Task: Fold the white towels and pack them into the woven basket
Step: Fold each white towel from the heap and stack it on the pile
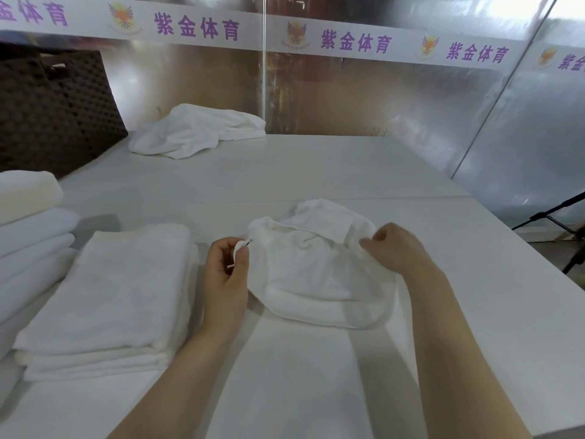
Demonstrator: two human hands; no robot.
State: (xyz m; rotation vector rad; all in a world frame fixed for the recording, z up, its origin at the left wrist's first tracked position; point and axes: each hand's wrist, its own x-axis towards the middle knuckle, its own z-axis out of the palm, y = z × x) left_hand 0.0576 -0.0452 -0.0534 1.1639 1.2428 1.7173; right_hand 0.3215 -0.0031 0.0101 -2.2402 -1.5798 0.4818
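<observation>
Looks like mid-fold on the small white towel (pixel 319 274) lying crumpled on the bench (pixel 316 172), left hand (pixel 226 270) pinching one corner, right hand (pixel 397 248) gripping the opposite edge, so next it probably needs pulling flat before folding, woven basket (pixel 53 112) waiting far left.

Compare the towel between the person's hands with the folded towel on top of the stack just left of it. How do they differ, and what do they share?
The towel between the hands is crumpled and rounded; the folded towel is a flat, neat rectangle. The left hand pinches the crumpled towel's corner and the right hand grips its edge; nothing touches the folded one. The crumpled towel lies straight on the table; the folded one rests on other towels. Both are white.
</observation>
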